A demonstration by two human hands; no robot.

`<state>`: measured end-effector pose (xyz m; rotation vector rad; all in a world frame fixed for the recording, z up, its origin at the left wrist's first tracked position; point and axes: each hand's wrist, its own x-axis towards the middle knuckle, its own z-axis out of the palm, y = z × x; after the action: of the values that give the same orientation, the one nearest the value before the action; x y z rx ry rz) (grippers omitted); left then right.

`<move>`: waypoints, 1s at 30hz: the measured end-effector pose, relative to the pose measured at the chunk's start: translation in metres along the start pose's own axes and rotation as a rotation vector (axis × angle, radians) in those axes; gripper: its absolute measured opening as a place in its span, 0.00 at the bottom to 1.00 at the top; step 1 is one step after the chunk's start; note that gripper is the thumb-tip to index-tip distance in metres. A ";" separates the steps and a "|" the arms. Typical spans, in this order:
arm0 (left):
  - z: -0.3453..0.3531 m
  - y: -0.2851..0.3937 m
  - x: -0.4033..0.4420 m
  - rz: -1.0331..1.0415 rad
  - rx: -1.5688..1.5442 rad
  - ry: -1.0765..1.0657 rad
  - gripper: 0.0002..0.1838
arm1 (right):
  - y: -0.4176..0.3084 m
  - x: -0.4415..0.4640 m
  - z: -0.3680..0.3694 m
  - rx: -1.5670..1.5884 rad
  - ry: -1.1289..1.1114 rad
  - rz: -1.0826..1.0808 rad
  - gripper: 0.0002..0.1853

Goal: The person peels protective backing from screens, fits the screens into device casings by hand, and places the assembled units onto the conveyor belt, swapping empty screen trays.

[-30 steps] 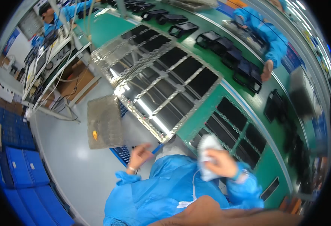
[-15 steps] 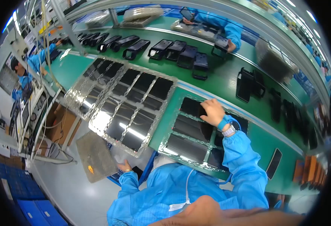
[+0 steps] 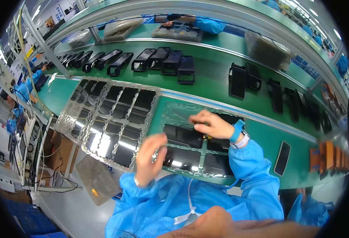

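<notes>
Head view is up on my monitor. Where do you put the clear blister tray [image 3: 202, 158]?

"Flat on the green surface [image 3: 268, 142], right in front of the person's chest. I count five dark glossy panels [image 3: 220, 163] in it; the upper-left compartment [image 3: 174, 114] shows bare plastic."

And the hands, as you see them from your end?

"I have the right hand [image 3: 212, 126] over the tray, near that bare compartment and the panel just below it. Its fingers are bent and smeared by blur, so I can't tell whether they pinch anything. A blue wristband [image 3: 238, 131] circles that wrist. The left hand [image 3: 148, 156] is at the tray's left edge, blurred too, thumb and fingers apart; I can't tell if it touches the plastic."

Further out?

"To the left I get a second tray [image 3: 123, 122], loaded with similar panels. A phone [image 3: 282, 158] lies to the right, with orange blocks [image 3: 328, 154] past it. Across from the person I see a row of black housings [image 3: 185, 65], then a co-worker's blue sleeve [image 3: 209, 25]."
</notes>
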<state>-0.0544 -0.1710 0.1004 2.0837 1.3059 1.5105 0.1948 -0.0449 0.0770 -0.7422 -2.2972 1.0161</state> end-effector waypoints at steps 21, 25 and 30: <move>0.136 -0.108 0.067 0.067 0.090 -0.152 0.06 | -0.041 -0.104 0.049 1.418 0.516 0.350 0.30; 0.143 -0.138 0.058 -0.013 0.368 -0.272 0.14 | -0.044 -0.100 0.047 1.006 0.861 0.328 0.29; 0.136 -0.107 0.069 0.039 0.527 -0.149 0.16 | -0.045 -0.097 0.042 0.815 0.903 0.331 0.27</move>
<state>0.0116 -0.0189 0.0159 2.4809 1.7543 1.0730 0.2250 -0.1552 0.0648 -0.9509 -0.8999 1.2683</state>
